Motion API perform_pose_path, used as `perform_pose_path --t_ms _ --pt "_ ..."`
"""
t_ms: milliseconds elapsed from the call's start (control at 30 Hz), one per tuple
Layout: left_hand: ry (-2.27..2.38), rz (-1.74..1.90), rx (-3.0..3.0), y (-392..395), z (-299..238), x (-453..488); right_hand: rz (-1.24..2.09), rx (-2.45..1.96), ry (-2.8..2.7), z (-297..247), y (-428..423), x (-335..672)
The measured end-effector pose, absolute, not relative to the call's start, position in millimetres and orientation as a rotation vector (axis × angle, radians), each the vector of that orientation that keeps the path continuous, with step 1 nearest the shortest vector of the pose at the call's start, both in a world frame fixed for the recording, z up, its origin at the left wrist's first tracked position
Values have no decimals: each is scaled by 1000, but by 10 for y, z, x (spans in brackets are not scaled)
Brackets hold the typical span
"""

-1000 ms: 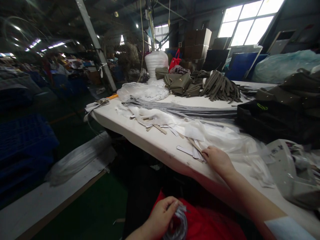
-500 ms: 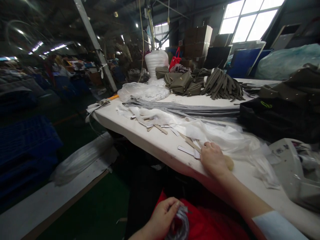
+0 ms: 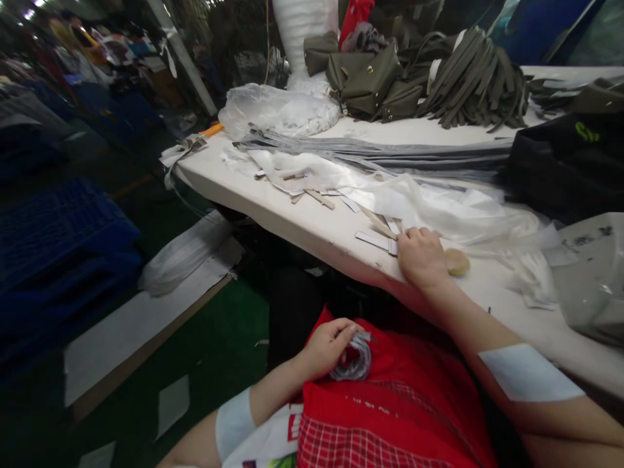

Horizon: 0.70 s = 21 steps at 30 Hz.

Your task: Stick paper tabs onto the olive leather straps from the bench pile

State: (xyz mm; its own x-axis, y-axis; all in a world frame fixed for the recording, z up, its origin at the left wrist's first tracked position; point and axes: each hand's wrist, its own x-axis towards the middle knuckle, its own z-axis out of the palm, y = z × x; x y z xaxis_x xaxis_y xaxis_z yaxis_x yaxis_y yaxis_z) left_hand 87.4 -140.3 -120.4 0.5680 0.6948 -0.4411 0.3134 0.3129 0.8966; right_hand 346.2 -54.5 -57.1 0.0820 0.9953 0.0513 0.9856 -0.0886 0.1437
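Observation:
My left hand (image 3: 327, 348) is closed around the edge of a coiled grey strip (image 3: 358, 359), held over the red apron (image 3: 385, 403) at my lap. On the table's near edge, my right hand (image 3: 422, 257) rests with its fingers curled down beside short white and beige strips (image 3: 376, 242). What those fingers pinch, if anything, is hidden under the hand. A small round yellowish piece (image 3: 457, 261) lies just right of that wrist. Behind the hand stretches a crumpled length of white sheer material (image 3: 414, 198).
Long grey strips (image 3: 370, 153) lie across the white table (image 3: 234, 188). Olive bags (image 3: 363, 78), a strip bundle (image 3: 475, 84) and a clear plastic bag (image 3: 277, 110) stand behind. Black cloth (image 3: 560, 162) and a whitish container (image 3: 592, 273) sit right. Blue pallets (image 3: 68, 247) stand left on the floor.
The view has tilted downward, so the table sits higher and more of the apron shows. My left hand keeps the coil; my right hand stays by the short strips.

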Motion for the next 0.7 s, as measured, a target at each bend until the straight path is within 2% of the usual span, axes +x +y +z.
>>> perform_pose_path --t_ms 233,333,467,700 --pt "765 410 2000 -1481 -907 865 242 2192 2068 -562 -451 3522" --pt "684 400 2137 -1486 -870 885 466 2291 2170 -539 -478 3556" --pt "721 416 2136 -1437 -928 905 743 2634 2256 -413 -709 3519" --pt "677 383 2165 -1376 -986 946 287 3152 1956 -332 -1359 3310"
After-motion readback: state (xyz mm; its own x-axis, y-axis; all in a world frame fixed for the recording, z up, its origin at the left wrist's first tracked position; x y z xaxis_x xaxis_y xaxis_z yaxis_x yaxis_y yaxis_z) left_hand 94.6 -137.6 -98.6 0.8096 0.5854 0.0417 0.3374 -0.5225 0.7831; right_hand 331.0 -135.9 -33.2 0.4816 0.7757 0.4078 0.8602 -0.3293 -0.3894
